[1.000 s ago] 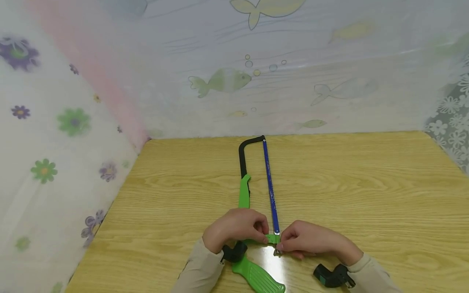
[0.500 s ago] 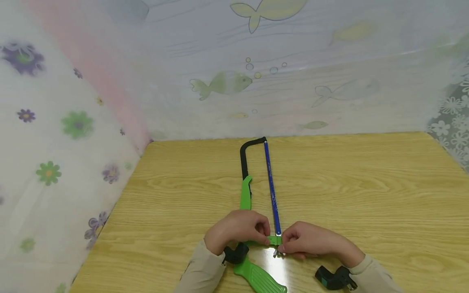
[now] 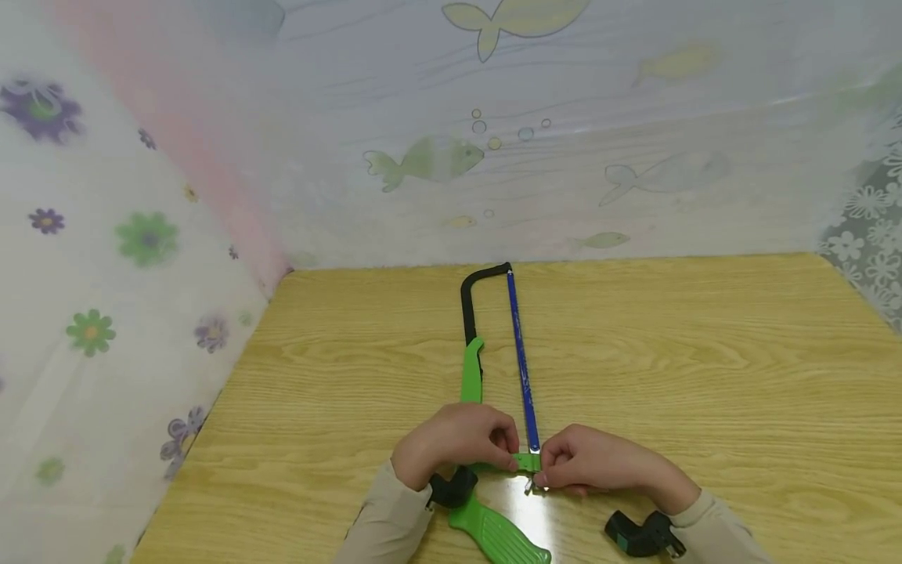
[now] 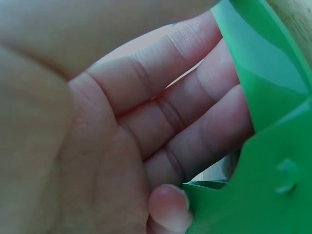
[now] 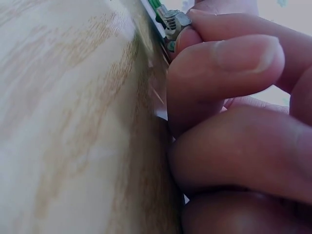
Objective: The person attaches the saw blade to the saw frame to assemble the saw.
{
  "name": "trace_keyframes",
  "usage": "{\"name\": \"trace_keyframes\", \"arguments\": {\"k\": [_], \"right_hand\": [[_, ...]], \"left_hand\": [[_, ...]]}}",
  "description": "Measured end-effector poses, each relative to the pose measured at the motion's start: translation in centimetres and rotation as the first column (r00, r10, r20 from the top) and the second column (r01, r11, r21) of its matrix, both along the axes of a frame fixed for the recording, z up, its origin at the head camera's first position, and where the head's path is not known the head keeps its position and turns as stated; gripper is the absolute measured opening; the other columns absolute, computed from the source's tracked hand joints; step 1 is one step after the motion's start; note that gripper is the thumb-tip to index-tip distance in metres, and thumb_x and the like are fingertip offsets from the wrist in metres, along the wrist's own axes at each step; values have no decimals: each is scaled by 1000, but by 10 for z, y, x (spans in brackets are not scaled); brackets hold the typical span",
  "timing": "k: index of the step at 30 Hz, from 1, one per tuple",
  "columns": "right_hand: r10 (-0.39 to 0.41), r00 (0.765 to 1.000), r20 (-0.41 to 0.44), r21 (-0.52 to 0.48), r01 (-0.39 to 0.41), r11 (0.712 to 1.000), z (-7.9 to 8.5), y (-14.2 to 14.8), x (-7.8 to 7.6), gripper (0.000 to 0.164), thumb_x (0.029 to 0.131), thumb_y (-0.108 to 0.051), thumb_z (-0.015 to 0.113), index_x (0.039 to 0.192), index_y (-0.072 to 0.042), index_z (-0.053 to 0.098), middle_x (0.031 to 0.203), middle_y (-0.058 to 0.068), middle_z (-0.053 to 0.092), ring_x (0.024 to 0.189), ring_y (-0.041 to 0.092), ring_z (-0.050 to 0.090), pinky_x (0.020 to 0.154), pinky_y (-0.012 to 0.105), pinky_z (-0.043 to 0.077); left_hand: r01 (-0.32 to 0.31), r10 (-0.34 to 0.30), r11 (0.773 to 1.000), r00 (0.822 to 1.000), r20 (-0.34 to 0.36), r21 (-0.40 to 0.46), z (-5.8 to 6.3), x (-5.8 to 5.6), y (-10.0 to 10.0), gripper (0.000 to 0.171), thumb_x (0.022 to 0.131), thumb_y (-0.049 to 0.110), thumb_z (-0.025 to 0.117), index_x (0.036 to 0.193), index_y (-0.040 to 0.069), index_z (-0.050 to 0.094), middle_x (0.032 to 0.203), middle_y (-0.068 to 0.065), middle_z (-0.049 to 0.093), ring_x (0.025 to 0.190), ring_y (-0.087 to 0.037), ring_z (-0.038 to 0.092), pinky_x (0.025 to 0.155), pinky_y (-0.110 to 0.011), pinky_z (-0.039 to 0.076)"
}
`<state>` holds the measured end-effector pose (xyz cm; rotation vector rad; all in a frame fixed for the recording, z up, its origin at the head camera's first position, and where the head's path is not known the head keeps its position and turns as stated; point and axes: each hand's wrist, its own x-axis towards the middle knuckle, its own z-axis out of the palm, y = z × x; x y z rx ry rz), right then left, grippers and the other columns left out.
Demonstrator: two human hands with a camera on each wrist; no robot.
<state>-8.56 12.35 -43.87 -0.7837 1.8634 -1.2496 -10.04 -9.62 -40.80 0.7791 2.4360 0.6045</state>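
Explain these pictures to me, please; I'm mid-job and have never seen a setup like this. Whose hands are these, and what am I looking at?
There is no robot here: a person works with two bare hands. The wide picture comes from a camera on the head, looking forward and down. The two close-ups come from cameras on the wrists; the black device on the left wrist and the black device on the right wrist are probably those.

On the wooden table lies a hacksaw with a blue blade. The left hand holds the near end of its green frame. The right hand pinches the metal wing nut beside the blade's near end.
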Motion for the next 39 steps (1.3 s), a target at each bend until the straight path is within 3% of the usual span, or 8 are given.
{"name": "trace_keyframes", "arguments": {"k": [17, 30, 39], "right_hand": [[-4, 1000, -5, 20, 4, 1000, 1, 2, 1, 28, 84, -31, 60, 68, -8, 60, 45, -5, 40, 40, 4, 36, 46, 19, 31], [18, 1000, -2, 11, -18, 1000, 2, 0, 0, 27, 88, -26, 55, 70, -10, 66, 47, -4, 50, 34, 4, 26, 33, 24, 21], [26, 1000, 6, 20, -26, 999, 1, 0, 0, 29, 89, -29, 53, 71, -11, 67, 49, -3, 53, 32, 5, 25, 31, 26, 20]], "left_hand": [[3, -3, 1000, 1000, -9, -8, 1, 0, 1, 12, 74, 38, 69, 76, 31, 60, 68, 20, 53, 61, 3, 48, 57, -20, 38], [1, -2, 1000, 1000, -6, -17, 3, 1, 1, 12, 74, 38, 69, 77, 31, 60, 68, 20, 53, 61, 2, 48, 58, -20, 38], [-12, 12, 1000, 1000, -7, -26, 4, 2, 2, 13, 73, 39, 70, 76, 31, 60, 69, 19, 54, 61, 2, 49, 58, -20, 38]]}}
